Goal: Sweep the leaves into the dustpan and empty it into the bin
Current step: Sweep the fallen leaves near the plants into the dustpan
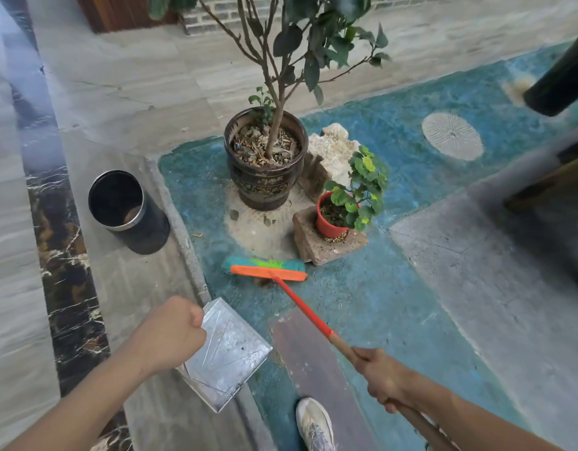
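The left grip (170,330), low and left of centre in the frame, is a closed fist with the knuckles up. It holds the dustpan (227,351) by a handle that the fist hides. The pan is thin sheet metal, so it is probably light and stiff with hard edges. It should be carried from that handle and set flat so that its lip meets the floor (362,288). The forearm runs in from the lower left corner.

The right grip (378,375), at lower right, is wrapped fully round the bare wooden part of the broom (302,305) handle. The orange sleeved part runs up and left from there to the head. The stick is long and rigid and the bristles are soft, so a hold this far back gives reach but little downward pressure. The wrist is angled down and the arm enters from the lower right corner.

The broom head rests on the blue floor at centre frame, just below the large pot (265,177). What looks like a small brown clump of leaves (261,282) lies against its near edge, though it is too small to be sure. The bin (118,203) stands open at middle left, well apart from the pan.
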A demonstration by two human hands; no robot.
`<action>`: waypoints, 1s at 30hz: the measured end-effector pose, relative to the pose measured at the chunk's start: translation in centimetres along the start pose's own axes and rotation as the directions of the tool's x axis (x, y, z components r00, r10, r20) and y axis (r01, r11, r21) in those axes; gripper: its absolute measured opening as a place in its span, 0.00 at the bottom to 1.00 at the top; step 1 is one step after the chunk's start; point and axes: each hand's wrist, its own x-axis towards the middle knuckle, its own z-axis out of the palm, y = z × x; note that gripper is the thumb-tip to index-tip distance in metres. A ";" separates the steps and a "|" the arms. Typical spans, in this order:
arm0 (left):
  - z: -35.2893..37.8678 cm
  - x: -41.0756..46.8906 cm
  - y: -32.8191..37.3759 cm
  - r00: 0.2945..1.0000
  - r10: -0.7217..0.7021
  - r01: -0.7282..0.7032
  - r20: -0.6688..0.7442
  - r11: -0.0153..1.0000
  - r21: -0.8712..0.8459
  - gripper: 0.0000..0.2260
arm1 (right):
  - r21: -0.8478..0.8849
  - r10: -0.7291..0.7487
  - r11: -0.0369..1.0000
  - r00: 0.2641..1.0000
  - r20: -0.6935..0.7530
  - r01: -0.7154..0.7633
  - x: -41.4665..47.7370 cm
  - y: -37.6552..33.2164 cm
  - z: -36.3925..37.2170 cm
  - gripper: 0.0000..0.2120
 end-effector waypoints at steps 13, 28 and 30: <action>-1.2 -0.6 -0.3 0.997 0.059 -0.057 -0.039 0.997 0.051 0.15 | -0.558 -0.354 0.805 0.918 -0.177 0.203 3.0 -5.0 0.5 0.14; -2.8 0.9 -0.8 0.999 0.003 -0.002 -0.046 0.999 0.032 0.14 | -0.424 -0.139 0.901 0.986 -0.088 0.090 4.8 -6.0 -2.8 0.12; -2.9 0.7 -0.3 0.999 0.021 -0.020 -0.027 1.000 0.023 0.15 | -0.416 -0.168 0.900 0.984 -0.056 0.130 0.6 -4.6 -3.8 0.14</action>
